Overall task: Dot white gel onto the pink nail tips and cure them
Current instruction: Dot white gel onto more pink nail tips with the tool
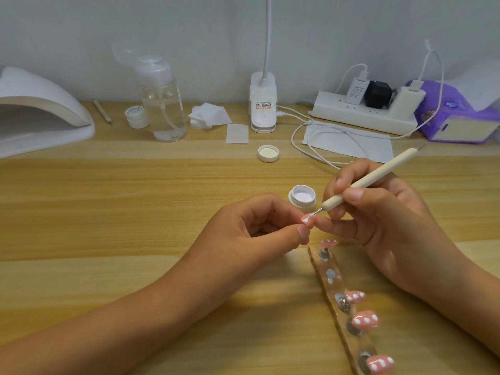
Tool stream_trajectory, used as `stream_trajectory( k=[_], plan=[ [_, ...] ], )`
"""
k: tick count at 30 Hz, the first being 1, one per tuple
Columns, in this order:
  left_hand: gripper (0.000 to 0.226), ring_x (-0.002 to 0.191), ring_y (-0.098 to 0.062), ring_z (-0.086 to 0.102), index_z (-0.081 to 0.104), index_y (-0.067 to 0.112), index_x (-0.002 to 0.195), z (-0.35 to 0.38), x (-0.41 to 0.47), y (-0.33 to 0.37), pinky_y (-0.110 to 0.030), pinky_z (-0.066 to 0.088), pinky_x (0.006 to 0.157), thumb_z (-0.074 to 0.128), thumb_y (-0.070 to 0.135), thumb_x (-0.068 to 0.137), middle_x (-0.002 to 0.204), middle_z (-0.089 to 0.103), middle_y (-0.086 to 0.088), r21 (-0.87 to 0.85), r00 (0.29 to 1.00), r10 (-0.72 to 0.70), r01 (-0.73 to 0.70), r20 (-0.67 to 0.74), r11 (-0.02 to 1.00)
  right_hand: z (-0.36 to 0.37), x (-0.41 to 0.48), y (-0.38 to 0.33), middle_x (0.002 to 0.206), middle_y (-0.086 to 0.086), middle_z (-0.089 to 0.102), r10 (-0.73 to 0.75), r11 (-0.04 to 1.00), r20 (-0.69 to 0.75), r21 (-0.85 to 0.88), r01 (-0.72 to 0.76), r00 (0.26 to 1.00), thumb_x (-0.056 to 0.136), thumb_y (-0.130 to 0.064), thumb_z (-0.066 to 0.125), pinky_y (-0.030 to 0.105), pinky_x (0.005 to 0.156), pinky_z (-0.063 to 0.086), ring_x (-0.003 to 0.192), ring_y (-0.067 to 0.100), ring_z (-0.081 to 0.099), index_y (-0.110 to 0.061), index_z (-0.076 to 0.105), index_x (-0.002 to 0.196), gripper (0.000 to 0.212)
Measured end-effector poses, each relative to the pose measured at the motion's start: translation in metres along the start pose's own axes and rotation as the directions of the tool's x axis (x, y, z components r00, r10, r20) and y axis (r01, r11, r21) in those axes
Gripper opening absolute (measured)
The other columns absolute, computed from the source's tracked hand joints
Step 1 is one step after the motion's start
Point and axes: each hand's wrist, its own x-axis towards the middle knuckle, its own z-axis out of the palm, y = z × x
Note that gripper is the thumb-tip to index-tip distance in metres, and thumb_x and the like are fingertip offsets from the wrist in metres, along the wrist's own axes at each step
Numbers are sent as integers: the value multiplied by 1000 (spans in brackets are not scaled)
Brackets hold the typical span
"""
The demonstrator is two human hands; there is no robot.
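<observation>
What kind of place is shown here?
Most likely a nail-art work desk, perhaps at home: a white curing lamp stands at the back left, pink nail tips sit on a clear holder strip, and an open gel pot stands nearby.

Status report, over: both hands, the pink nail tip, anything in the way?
Left hand pinches pink nail tip. Right hand holds dotting pen, its point on that tip. Open gel jar just behind the hands; no obstruction seen.
</observation>
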Motion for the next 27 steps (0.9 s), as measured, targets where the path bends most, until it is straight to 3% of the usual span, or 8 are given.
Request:
stream_trajectory(
  k=[18,23,25,27],
  plan=[
    [7,73,-6,62,74,22,79,-1,0,-2,-15,49,67,75,17,75,79,72,1,25,1000,-4,5,-3,1000,-6,1,0,71,0,57,-10,1000,48,27,9,999,74,-19,62,32,65,58,65,8,56,-18,65,75,3],
    [5,73,-7,62,73,22,78,1,-1,-3,-17,49,67,73,20,73,77,72,3,64,1000,-7,7,5,998,-8,3,2,70,0,58,-53,998,69,37,50,996,76,-20,71,33,72,58,66,9,58,-17,67,81,7],
    [6,74,-8,62,73,22,78,1,-1,-4,-18,50,68,73,21,73,78,72,2,76,1000,-13,12,12,997,-10,5,3,71,0,59,-121,992,-18,-28,121,992,77,-24,75,32,79,56,69,9,59,-19,68,84,11],
    [6,74,-8,63,72,22,79,1,-1,-4,-17,50,68,73,22,73,80,73,1,78,1000,-14,13,18,997,-13,8,5,72,-5,62,-235,944,-147,-269,190,961,85,-21,70,26,81,53,72,8,60,-20,65,86,5]
  ],
)
